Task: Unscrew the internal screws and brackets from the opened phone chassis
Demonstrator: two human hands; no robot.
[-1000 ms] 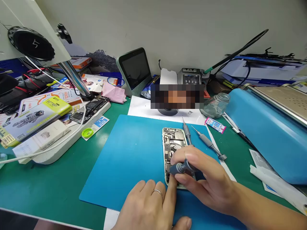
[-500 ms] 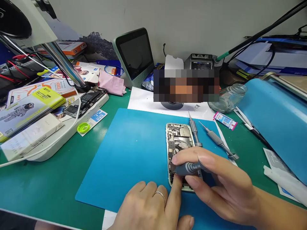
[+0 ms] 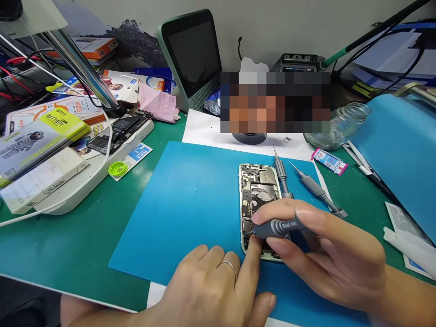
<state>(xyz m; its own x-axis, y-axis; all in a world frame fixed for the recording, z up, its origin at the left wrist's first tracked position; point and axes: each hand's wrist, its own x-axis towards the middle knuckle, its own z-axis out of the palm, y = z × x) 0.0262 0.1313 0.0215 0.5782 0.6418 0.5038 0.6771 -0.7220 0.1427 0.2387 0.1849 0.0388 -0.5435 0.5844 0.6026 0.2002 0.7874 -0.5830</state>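
Note:
An opened phone (image 3: 264, 195) with bare inner parts lies on the blue mat (image 3: 163, 200). My right hand (image 3: 334, 245) is closed around a dark grey screwdriver (image 3: 274, 228), held at a low slant with its tip at the lower left of the phone. My left hand (image 3: 218, 281), with a ring on one finger, rests on the mat. Its index finger stretches onto the phone's lower edge beside the screwdriver tip; the other fingers are bent and grip nothing. My right fingers hide part of the phone's lower right.
Two grey screwdrivers (image 3: 281, 172) lie right of the phone. A glass jar (image 3: 350, 122), a small sachet (image 3: 329, 161) and a tablet-like screen (image 3: 190, 50) stand or lie behind. At left are a white power strip (image 3: 78, 193), a battery box (image 3: 44, 141) and a green cap (image 3: 117, 169).
The view has shifted, so the phone and tools appear slightly higher and further right. The screwdriver's handle has turned, showing different lettering. Both hands stay at the phone.

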